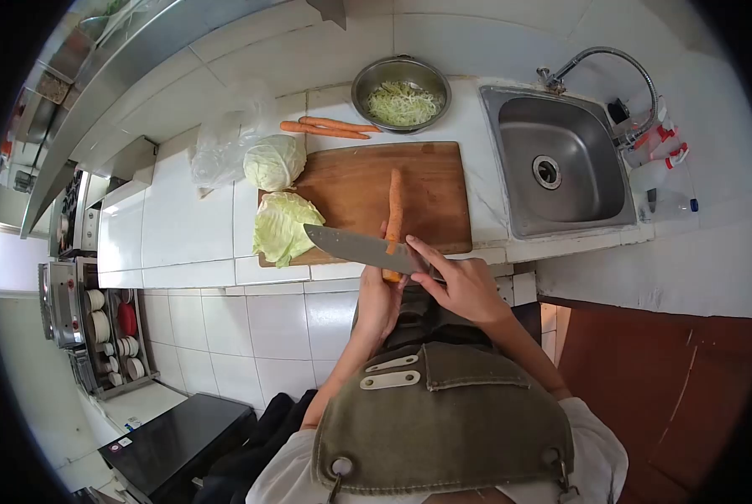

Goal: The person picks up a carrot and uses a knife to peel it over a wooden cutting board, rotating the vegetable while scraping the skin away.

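Note:
My left hand (379, 301) is closed around the thick lower end of a carrot (395, 202), which points away from me over the front part of a wooden cutting board (439, 189). A wide-bladed knife (351, 249) is in my right hand (466, 290), its handle hidden by the fingers. The blade lies across the carrot just beyond my left hand, its tip pointing left. At the board's left edge sits a piece of cut cabbage (285, 227), close to the knife tip. Behind that piece rests a rounder cabbage (275, 162).
Loose carrots (325, 128) lie behind the board, beside a metal bowl (361, 99) of shredded pale-green vegetable. A clear plastic bag (220, 155) is at the left. To the right are a steel sink (523, 181) with a curved faucet (615, 52) and bottles (651, 172).

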The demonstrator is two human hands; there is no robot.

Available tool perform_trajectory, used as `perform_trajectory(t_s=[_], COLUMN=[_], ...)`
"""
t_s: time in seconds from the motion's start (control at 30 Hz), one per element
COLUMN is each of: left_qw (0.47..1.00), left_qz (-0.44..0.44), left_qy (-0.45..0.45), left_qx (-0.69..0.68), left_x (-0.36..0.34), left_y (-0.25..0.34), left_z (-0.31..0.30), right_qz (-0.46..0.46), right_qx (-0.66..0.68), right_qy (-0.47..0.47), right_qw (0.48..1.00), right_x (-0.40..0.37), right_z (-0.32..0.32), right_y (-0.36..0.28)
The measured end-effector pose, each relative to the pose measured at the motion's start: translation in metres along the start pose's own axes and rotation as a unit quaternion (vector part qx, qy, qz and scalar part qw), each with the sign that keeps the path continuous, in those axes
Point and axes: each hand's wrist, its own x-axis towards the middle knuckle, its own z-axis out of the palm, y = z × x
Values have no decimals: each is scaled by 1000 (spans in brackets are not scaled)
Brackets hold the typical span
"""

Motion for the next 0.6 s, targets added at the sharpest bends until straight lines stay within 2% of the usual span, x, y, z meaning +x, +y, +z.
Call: perform_trajectory(t_s=[0.27,0.33,0.43,0.47,0.6], left_qw=[999,998,999,999,999], left_qz=[-11,-23,-32,-33,-14], left_qy=[38,53,13,30,34], left_qx=[4,0,-20,-24,-17], left_x=[5,7,8,9,7], left_y=[-2,-8,-17,-18,-8], left_z=[-5,-11,-23,-24,-14], right_qz=[9,51,56,67,31], right_qx=[24,12,21,19,24], right_qy=[7,-34,-27,-72,-49], right_qw=[1000,998,998,995,998], right_x=[4,6,10,7,-3], right_z=[8,7,12,11,8], right_y=[0,3,16,16,12])
